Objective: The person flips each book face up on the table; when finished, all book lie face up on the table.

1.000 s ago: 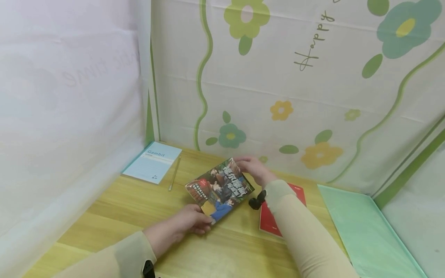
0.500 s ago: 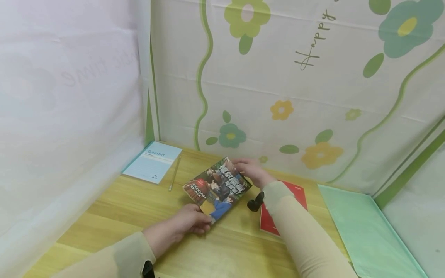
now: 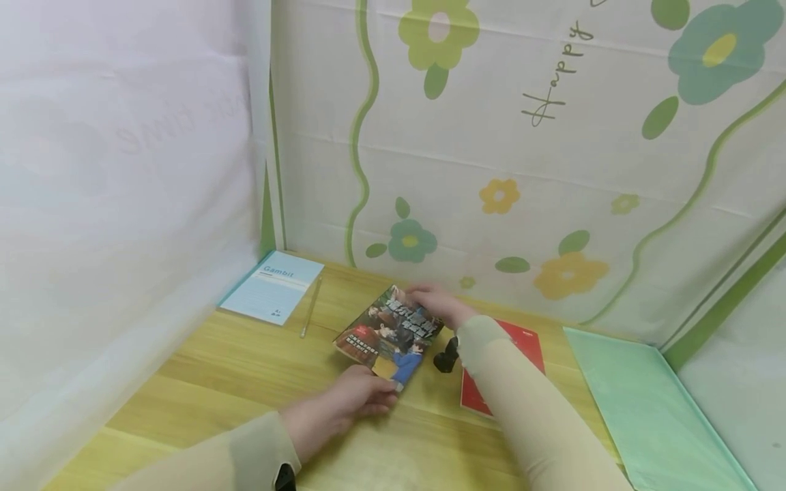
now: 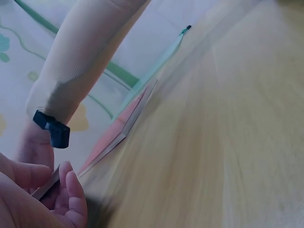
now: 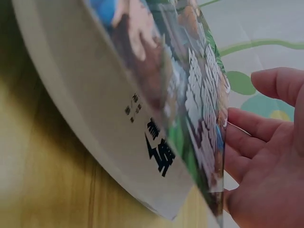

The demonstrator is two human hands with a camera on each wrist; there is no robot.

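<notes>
while both hands work at its opposite corners, the illustrated book (image 3: 389,335) sits near the middle of the wooden table (image 3: 245,368), its far end tipped up off the wood and its near end low. the left hand (image 3: 346,404) has the near corner, fingers curled over the cover edge with the thumb below, as the left wrist view shows. the right hand (image 3: 437,304) takes the far corner; in the right wrist view its fingers (image 5: 266,128) are spread and only lightly bent along the cover's edge, so whether they pinch or merely steady it i cannot tell. it looks like a slim paperback: light, with a glossy cover that may slip and bends under its own weight, so a hold at the spine (image 5: 128,123) or with fingers under the whole block seems safer than the cover alone. a red booklet (image 3: 522,341) lies under the right sleeve, a green folder (image 3: 638,402) beyond it. a light blue notebook (image 3: 273,287) and a pen (image 3: 310,308) lie by the left wall.
</notes>
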